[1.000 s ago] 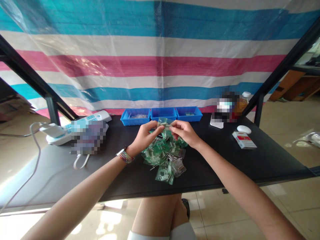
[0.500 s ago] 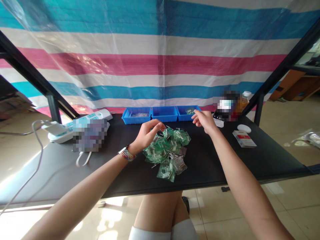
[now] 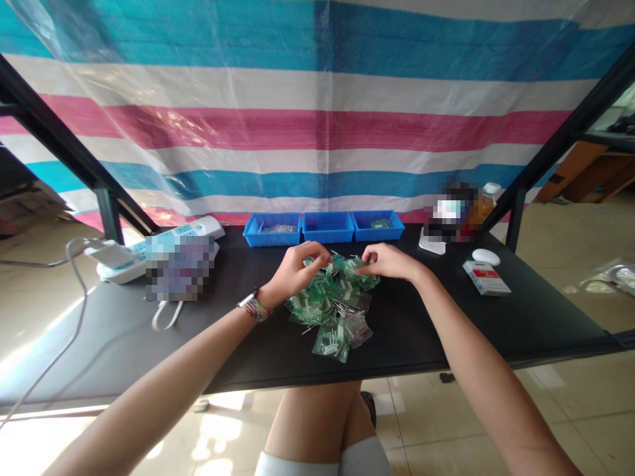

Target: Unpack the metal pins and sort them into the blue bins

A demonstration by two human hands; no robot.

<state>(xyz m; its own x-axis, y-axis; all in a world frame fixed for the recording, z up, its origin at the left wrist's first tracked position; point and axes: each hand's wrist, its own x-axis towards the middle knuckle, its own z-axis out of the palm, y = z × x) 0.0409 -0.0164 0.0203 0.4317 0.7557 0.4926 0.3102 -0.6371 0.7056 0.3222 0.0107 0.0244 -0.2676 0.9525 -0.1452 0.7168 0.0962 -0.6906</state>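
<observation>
A pile of small green clear plastic bags (image 3: 317,301) with pale, pin-like metal parts lies on the black table. My left hand (image 3: 297,268) is over its upper left side, fingers curled and thumb close to them; what they hold, if anything, is hidden. From the right, my right hand (image 3: 391,261) reaches the pile's upper right edge, thumb and forefinger pinched at a green bag. Behind stand three joined blue trays: the left tray (image 3: 272,239) contains clear bags, the middle tray (image 3: 327,236) shows a bare bottom, and the right tray (image 3: 378,234) has a green bag.
At the left lie a white power strip (image 3: 193,229), a plug (image 3: 109,254) with its cable, and a blurred object (image 3: 181,268). To the right are a small box (image 3: 486,277), a white oval object (image 3: 486,256) and a bottle (image 3: 490,198). A striped sheet (image 3: 317,129) hangs behind.
My right hand has moved from the right blue tray down and left to the pile's upper right edge. The left hand has barely moved.
</observation>
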